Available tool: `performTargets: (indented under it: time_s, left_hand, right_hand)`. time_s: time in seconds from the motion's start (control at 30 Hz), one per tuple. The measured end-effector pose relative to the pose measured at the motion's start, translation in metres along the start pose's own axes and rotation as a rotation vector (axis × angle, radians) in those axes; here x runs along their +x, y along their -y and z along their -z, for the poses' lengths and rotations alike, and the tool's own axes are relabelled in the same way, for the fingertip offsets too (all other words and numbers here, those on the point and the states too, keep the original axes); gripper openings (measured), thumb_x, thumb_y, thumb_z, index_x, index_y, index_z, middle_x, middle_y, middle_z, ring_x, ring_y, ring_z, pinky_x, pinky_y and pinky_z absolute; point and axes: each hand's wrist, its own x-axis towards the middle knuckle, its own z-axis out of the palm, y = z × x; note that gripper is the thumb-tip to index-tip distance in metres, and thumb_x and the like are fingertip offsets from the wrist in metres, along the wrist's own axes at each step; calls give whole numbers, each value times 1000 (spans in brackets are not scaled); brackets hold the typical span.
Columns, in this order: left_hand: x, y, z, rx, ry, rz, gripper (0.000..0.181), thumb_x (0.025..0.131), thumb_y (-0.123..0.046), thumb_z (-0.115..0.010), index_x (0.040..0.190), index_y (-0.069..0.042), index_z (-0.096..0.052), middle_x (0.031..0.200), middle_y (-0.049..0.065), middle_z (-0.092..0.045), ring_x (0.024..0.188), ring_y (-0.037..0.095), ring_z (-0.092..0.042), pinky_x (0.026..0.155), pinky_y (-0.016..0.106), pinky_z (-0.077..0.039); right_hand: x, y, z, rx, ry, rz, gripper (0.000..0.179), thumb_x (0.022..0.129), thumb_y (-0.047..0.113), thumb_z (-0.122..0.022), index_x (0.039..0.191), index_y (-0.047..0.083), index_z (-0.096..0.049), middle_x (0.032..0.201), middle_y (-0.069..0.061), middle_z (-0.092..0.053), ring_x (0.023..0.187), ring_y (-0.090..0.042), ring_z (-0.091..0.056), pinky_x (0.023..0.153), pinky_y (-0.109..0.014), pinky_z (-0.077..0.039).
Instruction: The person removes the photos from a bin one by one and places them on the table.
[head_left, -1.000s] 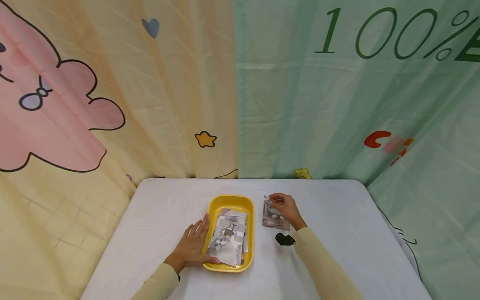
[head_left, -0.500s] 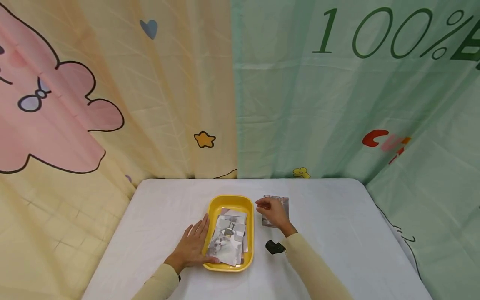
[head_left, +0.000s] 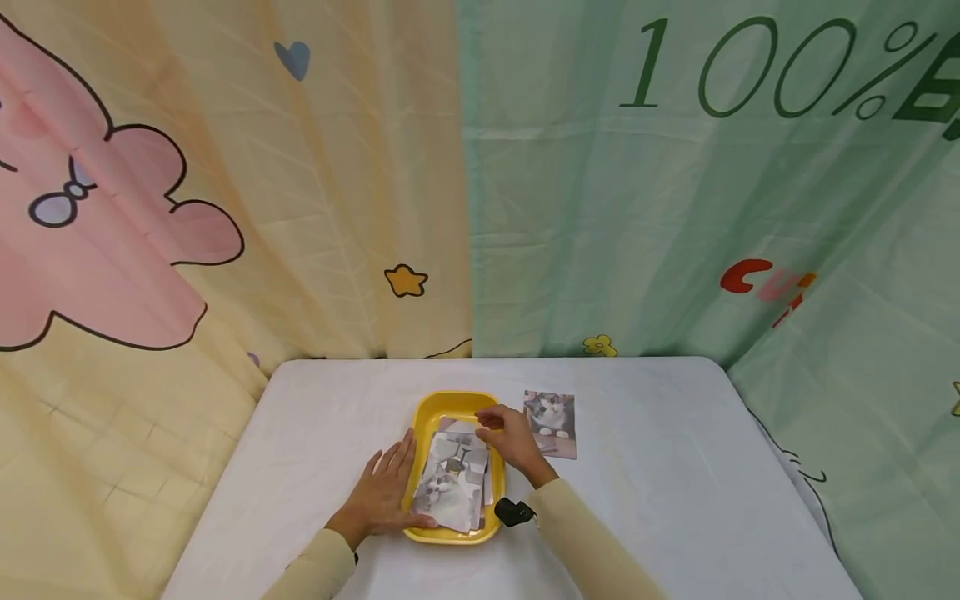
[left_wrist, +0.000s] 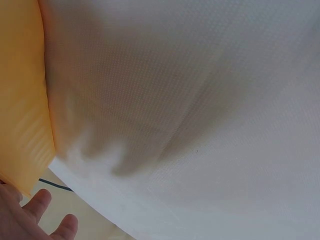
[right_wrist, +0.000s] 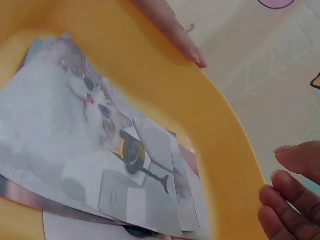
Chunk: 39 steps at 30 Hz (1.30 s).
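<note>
A stack of cat photo cards (head_left: 448, 492) lies in a yellow tray (head_left: 450, 402). My left hand (head_left: 378, 497) rests along the tray's left side, fingers straight and thumb over the near-left rim. In the left wrist view, its fingertips (left_wrist: 42, 200) show at the tray's outer wall. Above the tray's far right part is my right hand (head_left: 512, 437), its fingers slightly bent with nothing between them; the right wrist view has the fingers (right_wrist: 295, 205) near the rim. The top card (right_wrist: 90, 105) shows a white-grey cat. Another cat photo card (head_left: 553, 417) lies face up beside the tray.
The white-covered table (head_left: 660, 475) stands against hanging printed curtains (head_left: 600, 208). A black wrist device (head_left: 513, 512) hangs by the right sleeve, close to the tray's right rim.
My right hand has left the photo card on the table and moved left to above the tray, uncovering that card. My left hand stays on the tray.
</note>
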Motion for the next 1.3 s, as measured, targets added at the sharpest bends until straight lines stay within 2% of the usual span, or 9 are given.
performTargets:
  time_s: [0.13,0.4,0.5,0.6,0.73,0.9,1.07,1.13,1.3]
  left_hand:
    - [-2,0,1,-9,-20,-10,129,66,-80,-61,152,4,-14,160,16,-11,141,36,-27,112,56,-21]
    - [-2,-1,2,-5,-15,-9,127,67,-79,-61,152,3,-15,161,15,-10,141,35,-26,112,56,-20]
    - [-2,-1,2,-1,-8,-1,127,67,-80,-60,152,3,-15,161,15,-10,142,35,-25,113,55,-20]
    - [-1,-1,2,1,1,5,128,67,-81,-59,152,2,-14,161,14,-10,142,35,-25,113,55,-21]
    - [-2,-1,0,1,5,6,128,66,-82,-59,152,2,-14,161,14,-9,142,35,-25,112,55,-21]
    - [-2,0,-1,-2,-18,-7,128,66,-81,-60,152,3,-15,161,15,-11,141,35,-26,112,55,-22]
    - [-2,0,-1,-9,-38,-28,127,67,-80,-61,151,5,-17,160,16,-12,140,36,-27,111,56,-23]
    - [-2,0,0,-8,-39,-28,128,66,-80,-61,151,5,-17,160,17,-12,140,36,-28,111,56,-24]
    - [-3,0,2,-1,-21,-18,128,66,-80,-61,151,5,-17,160,17,-12,140,36,-28,110,56,-24]
  right_hand:
    - [0,3,-12,11,16,-35,29,86,4,-70,113,-6,-65,103,-16,-66,95,-31,-63,86,-40,-52]
    - [4,6,-35,42,14,-81,32,82,3,-71,112,-9,-64,104,-17,-66,97,-35,-61,88,-45,-51]
    - [7,5,-42,46,16,-112,33,81,2,-73,111,-9,-65,104,-18,-66,96,-33,-61,86,-43,-52]
    - [8,3,-49,25,14,-145,31,80,1,-74,108,-8,-66,101,-18,-66,93,-31,-61,84,-42,-52]
    - [7,-3,-57,-51,16,-147,30,77,1,-76,105,-5,-68,98,-15,-68,92,-29,-64,83,-40,-53]
    - [7,-7,-63,-91,7,-161,32,74,2,-77,105,-5,-68,99,-15,-69,94,-30,-64,84,-41,-53]
    - [7,-10,-67,-111,-5,-245,40,68,3,-79,105,-6,-68,100,-14,-68,96,-29,-63,86,-40,-52]
    - [7,-10,-69,-97,-6,-282,41,68,2,-79,106,-6,-67,100,-12,-67,94,-27,-62,85,-40,-52]
    - [5,-10,-71,-68,-17,-303,40,69,1,-79,106,-6,-67,98,-12,-66,89,-25,-60,84,-40,-52]
